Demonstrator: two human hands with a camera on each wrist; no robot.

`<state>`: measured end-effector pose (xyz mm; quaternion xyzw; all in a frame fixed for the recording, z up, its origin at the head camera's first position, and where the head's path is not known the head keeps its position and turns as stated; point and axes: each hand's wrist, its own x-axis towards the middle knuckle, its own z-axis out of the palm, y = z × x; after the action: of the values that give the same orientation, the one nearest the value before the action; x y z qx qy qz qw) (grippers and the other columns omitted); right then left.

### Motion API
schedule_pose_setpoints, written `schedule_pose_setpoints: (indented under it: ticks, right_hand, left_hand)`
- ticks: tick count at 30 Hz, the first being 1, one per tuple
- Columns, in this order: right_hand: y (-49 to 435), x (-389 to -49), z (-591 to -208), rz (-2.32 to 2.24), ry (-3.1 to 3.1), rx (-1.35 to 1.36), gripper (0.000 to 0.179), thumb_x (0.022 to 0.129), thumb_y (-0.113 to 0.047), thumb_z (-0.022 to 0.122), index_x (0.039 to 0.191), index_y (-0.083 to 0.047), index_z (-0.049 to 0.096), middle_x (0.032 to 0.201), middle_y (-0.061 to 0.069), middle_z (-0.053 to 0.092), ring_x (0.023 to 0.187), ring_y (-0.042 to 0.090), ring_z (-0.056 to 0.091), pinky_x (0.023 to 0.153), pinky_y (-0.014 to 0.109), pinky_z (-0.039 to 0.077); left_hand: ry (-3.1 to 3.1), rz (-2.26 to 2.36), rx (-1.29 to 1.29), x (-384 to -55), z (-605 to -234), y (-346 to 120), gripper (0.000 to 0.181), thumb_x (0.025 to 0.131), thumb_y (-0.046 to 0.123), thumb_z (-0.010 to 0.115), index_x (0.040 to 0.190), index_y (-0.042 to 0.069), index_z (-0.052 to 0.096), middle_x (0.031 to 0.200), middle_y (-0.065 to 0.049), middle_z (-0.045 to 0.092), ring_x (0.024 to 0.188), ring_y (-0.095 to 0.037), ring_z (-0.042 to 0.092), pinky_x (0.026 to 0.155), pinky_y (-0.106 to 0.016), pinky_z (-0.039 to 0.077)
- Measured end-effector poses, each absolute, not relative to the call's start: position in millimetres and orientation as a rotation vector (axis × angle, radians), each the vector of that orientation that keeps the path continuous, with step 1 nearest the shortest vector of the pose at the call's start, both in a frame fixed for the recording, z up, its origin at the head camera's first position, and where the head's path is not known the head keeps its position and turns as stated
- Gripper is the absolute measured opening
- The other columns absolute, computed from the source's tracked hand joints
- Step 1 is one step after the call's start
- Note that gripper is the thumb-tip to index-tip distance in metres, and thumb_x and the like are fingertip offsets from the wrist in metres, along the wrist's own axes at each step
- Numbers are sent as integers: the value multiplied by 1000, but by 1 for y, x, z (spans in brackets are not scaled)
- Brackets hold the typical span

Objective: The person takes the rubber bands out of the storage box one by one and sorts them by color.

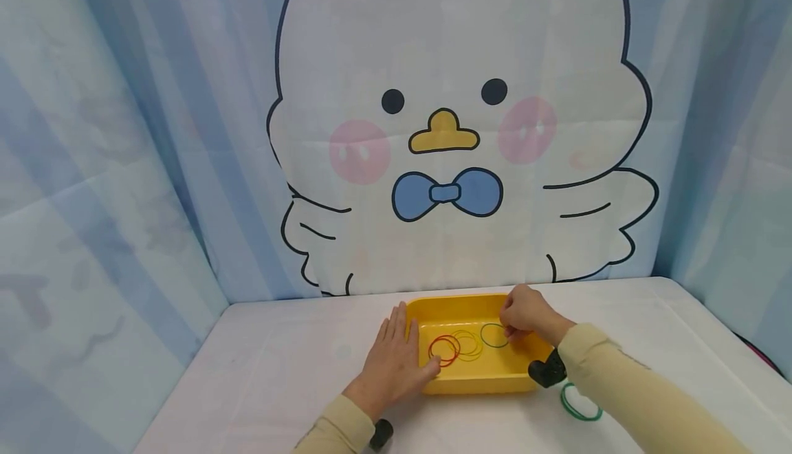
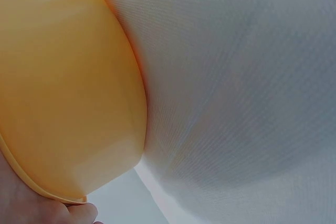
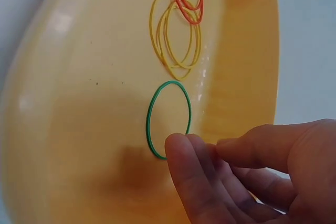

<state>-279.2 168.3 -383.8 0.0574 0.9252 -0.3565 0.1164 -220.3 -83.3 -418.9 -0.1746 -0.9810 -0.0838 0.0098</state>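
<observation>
A shallow yellow tray (image 1: 470, 385) stands on the white table. My left hand (image 1: 396, 358) lies along its left side with fingers straight, the thumb over the front left corner; the left wrist view shows this hand (image 2: 31, 203) at the rim. Inside the tray, red rubber bands (image 1: 431, 352) overlap yellow rubber bands (image 1: 476, 351). A green rubber band (image 3: 148, 121) lies to their right, round and unstretched. My right hand (image 1: 532, 313) reaches over the tray's right side. Its index fingertip overlaps the green band's edge in the right wrist view, with the thumb apart from the band.
Other green rubber bands (image 1: 581, 416) lie on the white tablecloth (image 1: 278, 371), outside the tray's front right corner, near the right sleeve (image 1: 643, 385). A curtain (image 1: 445, 254) printed with a cartoon bird hangs right behind the table.
</observation>
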Motion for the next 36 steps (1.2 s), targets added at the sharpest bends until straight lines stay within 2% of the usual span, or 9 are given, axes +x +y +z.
schedule_pose_setpoints:
  ticks: [8,15,24,36]
  right_hand:
    - [159,-278,-383,-943,2757,198,20,88,3,59,105,12,58,67,13,59,49,18,63,54,23,56]
    - [154,-273,-380,-815,2830,134,35,86,6,60,118,15,49,94,22,60,67,23,62,55,24,55]
    - [150,-273,-383,-706,2840,111,34,88,5,60,118,13,48,95,20,59,76,26,60,58,26,55]
    - [151,-283,-388,-822,2756,203,40,87,5,62,122,15,46,93,24,58,55,20,63,53,23,56]
  left_hand:
    - [-3071,-262,-538,-222,-420,-83,82,93,56,42,153,1,34,166,-19,12,154,-34,16,125,-48,20]
    - [-3071,-236,-542,-222,-419,-82,81,94,56,41,152,1,34,166,-20,13,154,-34,17,125,-48,21]
    - [-3076,-235,-532,-221,-418,-82,81,93,56,41,153,2,34,166,-19,13,154,-34,17,125,-47,21]
    - [-3075,-213,-536,-221,-418,-81,81,93,57,41,152,2,35,166,-19,13,153,-33,18,124,-47,21]
